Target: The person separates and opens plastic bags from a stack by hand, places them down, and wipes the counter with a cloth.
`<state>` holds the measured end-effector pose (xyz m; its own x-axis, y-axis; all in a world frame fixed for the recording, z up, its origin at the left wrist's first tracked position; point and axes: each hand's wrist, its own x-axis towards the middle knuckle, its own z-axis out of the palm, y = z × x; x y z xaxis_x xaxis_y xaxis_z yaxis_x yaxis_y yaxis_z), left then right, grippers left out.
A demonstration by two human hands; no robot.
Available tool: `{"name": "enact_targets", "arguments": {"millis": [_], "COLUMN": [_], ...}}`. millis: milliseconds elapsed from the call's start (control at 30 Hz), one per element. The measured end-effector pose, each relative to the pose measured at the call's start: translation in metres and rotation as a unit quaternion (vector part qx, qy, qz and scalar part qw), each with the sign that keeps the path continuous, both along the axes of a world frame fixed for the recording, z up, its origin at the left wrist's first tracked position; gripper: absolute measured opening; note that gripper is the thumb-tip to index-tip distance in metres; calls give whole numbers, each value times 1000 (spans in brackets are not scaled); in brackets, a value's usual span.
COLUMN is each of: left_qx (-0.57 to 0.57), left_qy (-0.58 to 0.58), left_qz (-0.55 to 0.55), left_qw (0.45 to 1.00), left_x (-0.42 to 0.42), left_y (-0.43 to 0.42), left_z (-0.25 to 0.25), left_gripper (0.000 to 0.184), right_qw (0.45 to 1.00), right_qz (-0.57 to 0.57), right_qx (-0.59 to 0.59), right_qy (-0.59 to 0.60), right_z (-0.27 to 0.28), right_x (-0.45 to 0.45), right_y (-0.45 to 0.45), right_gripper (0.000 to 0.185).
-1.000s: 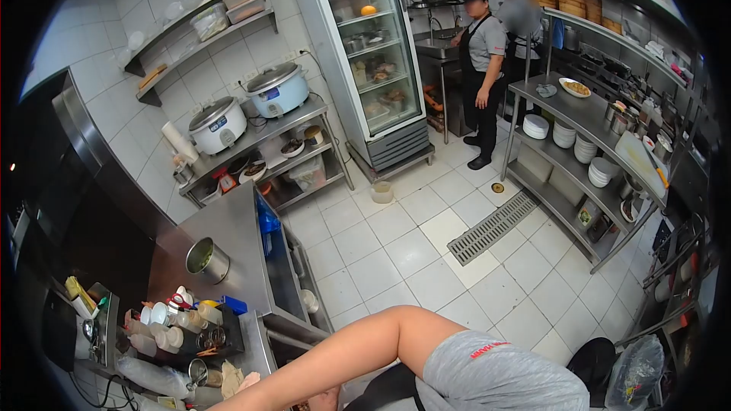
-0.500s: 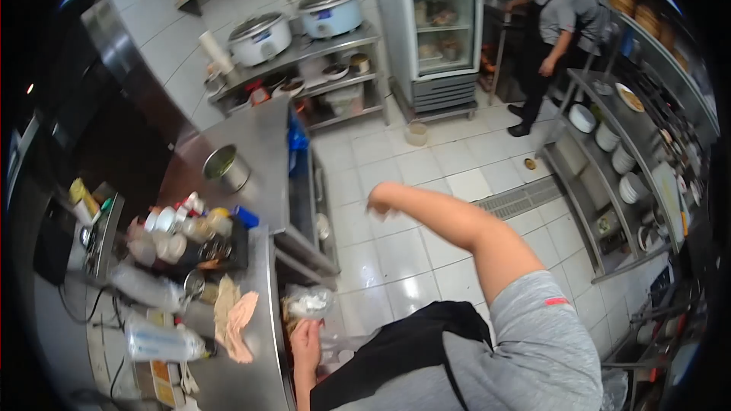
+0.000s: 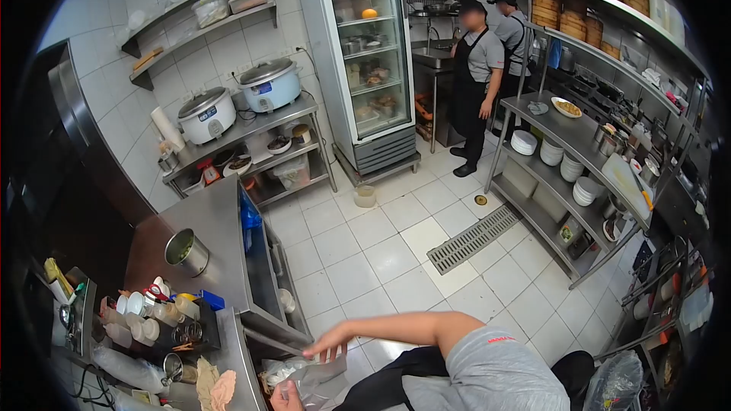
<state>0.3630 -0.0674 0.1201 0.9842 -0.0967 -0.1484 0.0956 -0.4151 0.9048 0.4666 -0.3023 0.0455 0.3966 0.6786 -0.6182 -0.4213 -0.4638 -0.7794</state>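
Note:
My right hand [image 3: 330, 341] reaches in from the right, fingers stretched downward and apart, over a greyish, see-through plastic bag [image 3: 320, 374]. Whether its fingertips touch the plastic is unclear. My left hand [image 3: 286, 397] is low in the view beside the counter, thumb up and fingers curled at the near edge of the plastic; part of it is cut off by the frame. Between the hands and the steel counter [image 3: 247, 369] lies a crumpled, clear bag [image 3: 280, 371] with whitish contents.
Sauce bottles [image 3: 145, 320] crowd the counter at left, near a folded cloth [image 3: 221, 390]. A steel pot [image 3: 187, 253] stands on the adjoining worktop [image 3: 221, 221]. Two rice cookers [image 3: 207, 116], a glass-door fridge [image 3: 369, 53], a dish rack [image 3: 563, 175] and two people [image 3: 476, 76] are farther off.
My view has tilted up, showing more of the room. My right hand has come down from above the floor to the plastic by the counter, near my left hand.

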Motion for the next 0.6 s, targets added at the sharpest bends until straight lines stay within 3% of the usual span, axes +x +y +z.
{"name": "enact_targets", "arguments": {"millis": [33,67,100,167,200,300,333,367,400,433,533,567,600], "left_qx": [18,35,-20,-128,-80,13,-284,-315,-342,-370,-417,-461,-393], "left_qy": [28,56,31,-19,60,-88,-73,-61,-54,-53,-12,6,15], "left_qz": [10,21,57,133,216,190,187,224,293,353,364,339,335], "left_qw": [999,998,998,983,971,978,937,920,891,858,833,820,856], "left_x": [1,1,3,6,-1,23,33,30,21,19,19,17,13], "left_y": [-4,-6,-6,-5,-28,30,38,27,24,22,62,72,82], "left_z": [13,21,14,-6,46,-63,-83,-64,-47,-27,-40,-34,-36], "left_gripper": [32,35,37,41,40,48,33,31,29,28,32,32,32], "right_qw": [992,962,909,928,934,943,943,917,934,930,967,961,951], "right_qz": [-31,-27,-20,-54,-69,-30,-56,-81,-102,-76,-94,-135,-177], "right_qx": [104,228,345,330,324,317,310,386,334,358,226,214,205], "right_qy": [64,150,234,165,132,98,106,55,75,46,-72,-111,-149], "right_z": [-28,-18,-4,-7,-7,4,-7,5,16,15,49,29,9], "right_x": [-10,-26,-44,-56,-60,-54,-45,-40,-27,-18,-13,-5,4], "right_y": [16,19,22,27,31,25,29,35,28,31,60,72,86], "right_gripper": [80,77,75,70,69,65,65,66,69,72,47,38,29]}}
